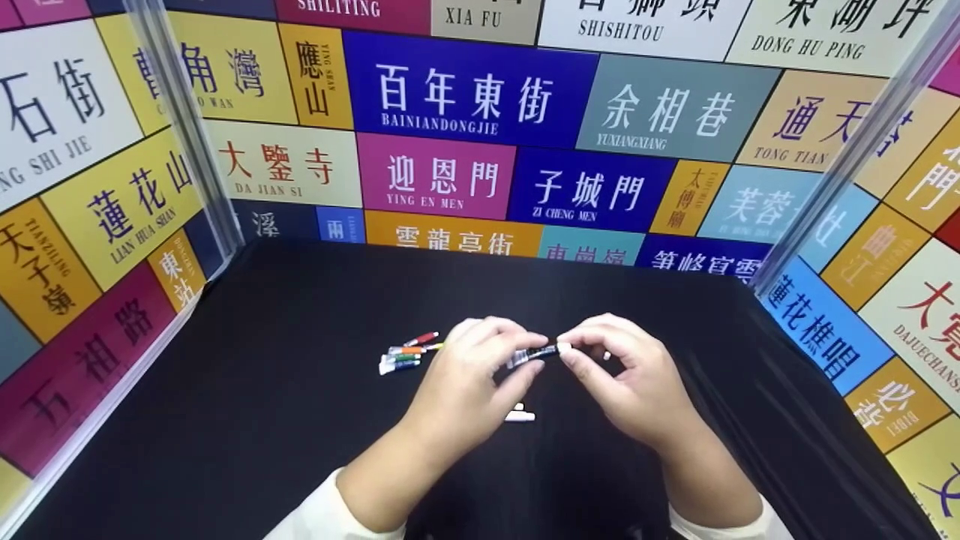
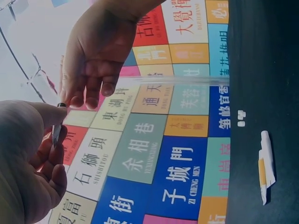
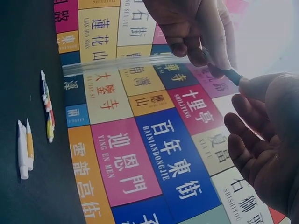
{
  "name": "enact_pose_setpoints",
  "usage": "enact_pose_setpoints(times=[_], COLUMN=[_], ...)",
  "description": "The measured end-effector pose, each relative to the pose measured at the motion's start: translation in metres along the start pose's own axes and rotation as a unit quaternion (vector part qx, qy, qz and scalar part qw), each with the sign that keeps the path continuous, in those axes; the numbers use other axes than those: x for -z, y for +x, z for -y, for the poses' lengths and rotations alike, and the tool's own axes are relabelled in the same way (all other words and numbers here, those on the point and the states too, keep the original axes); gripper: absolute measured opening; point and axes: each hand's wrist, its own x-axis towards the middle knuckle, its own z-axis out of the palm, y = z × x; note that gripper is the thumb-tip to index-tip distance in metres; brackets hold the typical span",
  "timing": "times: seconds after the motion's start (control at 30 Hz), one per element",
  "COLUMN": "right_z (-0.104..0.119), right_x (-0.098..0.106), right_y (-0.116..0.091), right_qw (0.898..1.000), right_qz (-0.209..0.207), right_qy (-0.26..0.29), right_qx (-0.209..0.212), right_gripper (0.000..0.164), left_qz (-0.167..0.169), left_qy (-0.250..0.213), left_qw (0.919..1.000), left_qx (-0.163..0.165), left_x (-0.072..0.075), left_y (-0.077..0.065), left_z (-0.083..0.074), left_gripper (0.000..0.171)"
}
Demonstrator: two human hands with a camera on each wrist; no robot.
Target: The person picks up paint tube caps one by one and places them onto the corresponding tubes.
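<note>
Between both hands is a small black paint tube (image 1: 541,351) with a pale crimped end. My left hand (image 1: 469,367) grips its body between thumb and fingers; the other left fingers are curled beneath it in the left wrist view. My right hand (image 1: 634,371) pinches the tube's far end, where a white cap (image 1: 563,347) shows at the fingertips. In the right wrist view the dark tube (image 3: 232,74) bridges the two hands, held up off the table. Left of my left hand lies a group of coloured tubes (image 1: 403,358), with red, orange, green and blue among them.
Nearer me on the black-covered table (image 1: 300,420) lie a white tube (image 3: 22,151) and a slim yellow-orange one (image 3: 30,144), side by side. Small white pieces (image 2: 241,116) lie beyond the right hand. Panels with colourful signs (image 1: 465,90) enclose the table's back and sides.
</note>
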Motion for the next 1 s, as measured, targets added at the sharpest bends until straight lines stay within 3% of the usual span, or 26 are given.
enact_pose_setpoints(times=[0.2,0.43,0.63,0.8,1.0], right_z=[-0.007,-0.014,-0.026,-0.039,-0.059], right_x=[0.000,-0.001,0.004,0.011,0.016], right_y=[0.001,0.001,0.002,0.004,0.005], right_qw=[0.999,0.999,0.997,0.993,0.986], right_qz=[0.010,0.008,-0.008,-0.030,-0.062], right_qy=[-0.001,0.002,-0.004,-0.008,-0.023], right_qx=[-0.034,-0.046,-0.082,-0.114,-0.150], right_gripper=[0.016,0.019,0.021,0.020,0.016], left_qz=[0.005,0.022,0.061,0.110,0.143], left_qy=[-0.001,0.002,0.013,-0.001,0.002], left_qw=[1.0000,0.9993,0.9950,0.9863,0.9793], left_qx=[0.007,0.031,0.078,0.123,0.143], left_x=[-0.002,-0.005,-0.015,-0.025,-0.038], left_y=[0.001,0.001,0.000,-0.005,-0.014], left_z=[0.006,0.016,0.038,0.060,0.081], left_gripper=[0.023,0.023,0.023,0.021,0.016])
